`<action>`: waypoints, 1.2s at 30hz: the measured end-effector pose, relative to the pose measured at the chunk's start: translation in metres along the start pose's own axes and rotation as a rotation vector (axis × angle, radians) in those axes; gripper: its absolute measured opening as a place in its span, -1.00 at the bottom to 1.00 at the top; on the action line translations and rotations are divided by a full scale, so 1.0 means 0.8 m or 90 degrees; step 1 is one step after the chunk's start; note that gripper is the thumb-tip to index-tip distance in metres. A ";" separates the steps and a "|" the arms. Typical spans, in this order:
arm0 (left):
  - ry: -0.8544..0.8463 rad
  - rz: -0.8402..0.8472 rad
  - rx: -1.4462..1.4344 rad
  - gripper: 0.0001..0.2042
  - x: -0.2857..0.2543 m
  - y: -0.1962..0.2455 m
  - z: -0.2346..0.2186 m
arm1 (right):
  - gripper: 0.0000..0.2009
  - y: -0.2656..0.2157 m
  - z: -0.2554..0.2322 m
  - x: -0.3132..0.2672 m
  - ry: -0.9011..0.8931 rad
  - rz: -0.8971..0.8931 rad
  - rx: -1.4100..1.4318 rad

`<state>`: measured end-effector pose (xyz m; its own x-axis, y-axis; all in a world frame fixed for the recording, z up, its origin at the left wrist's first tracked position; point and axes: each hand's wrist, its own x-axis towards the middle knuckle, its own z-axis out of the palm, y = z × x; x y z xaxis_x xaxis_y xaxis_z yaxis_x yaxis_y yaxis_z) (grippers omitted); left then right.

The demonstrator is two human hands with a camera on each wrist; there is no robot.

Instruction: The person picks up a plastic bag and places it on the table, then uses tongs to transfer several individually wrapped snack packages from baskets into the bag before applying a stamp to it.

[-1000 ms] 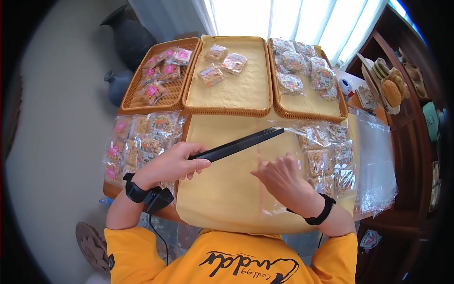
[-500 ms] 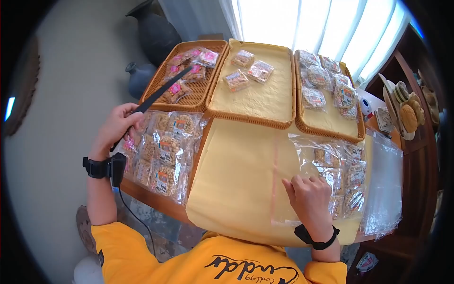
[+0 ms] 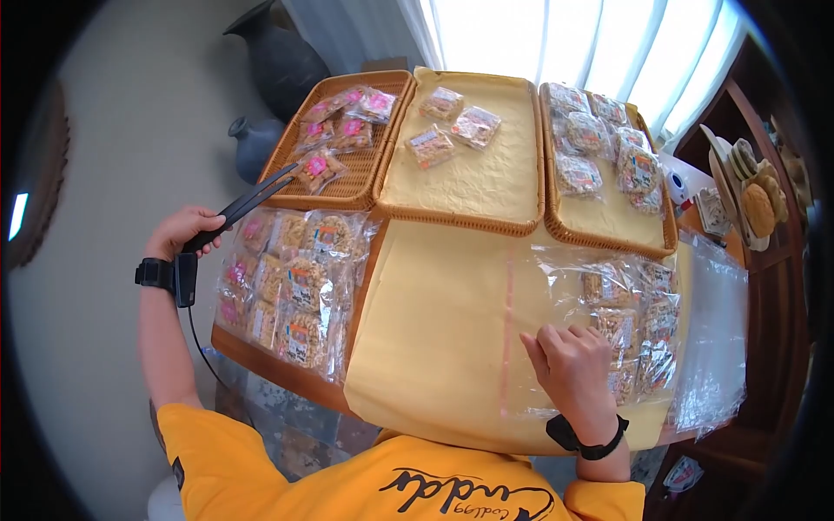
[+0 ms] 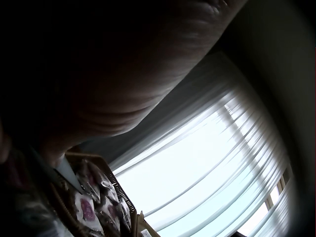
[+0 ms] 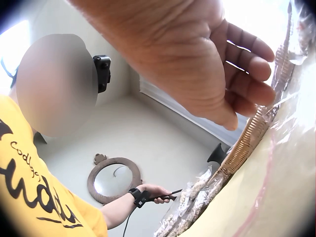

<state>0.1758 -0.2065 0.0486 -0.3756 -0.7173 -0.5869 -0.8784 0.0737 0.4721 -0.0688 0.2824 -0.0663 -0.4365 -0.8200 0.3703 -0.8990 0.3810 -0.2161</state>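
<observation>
We see the left hand (image 3: 178, 233) out past the counter's left edge, fingers wrapped round the handle end of black tongs (image 3: 246, 205), tips aimed twd the left wicker tray (image 3: 287, 193) w/ pink-label snack packs (image 3: 314, 165). Right hand (image 3: 573, 369) rests on a big clear zip bag (image 3: 556, 330) lying on the yellow cloth (image 3: 434, 321), fingers loosely bent, pressing the plastic, not gripping it. Bag's right part holds snack packets (image 3: 638, 326). Another filled clear bag (image 3: 291, 282) lies at the counter's (image 3: 261, 363) left edge, just below the tongs. Middle tray (image 3: 469, 221) & right tray (image 3: 608, 243) sit behind, each w/ packets.
</observation>
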 end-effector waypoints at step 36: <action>-0.116 0.099 -0.303 -0.88 0.022 -0.062 0.024 | -0.69 0.003 0.001 -0.002 0.008 -0.002 0.026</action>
<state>0.2068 -0.2093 0.0024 -0.5737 -0.5876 -0.5706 -0.5928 -0.1829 0.7843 -0.0700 0.2843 -0.0685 -0.4342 -0.8156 0.3823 -0.8983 0.3603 -0.2516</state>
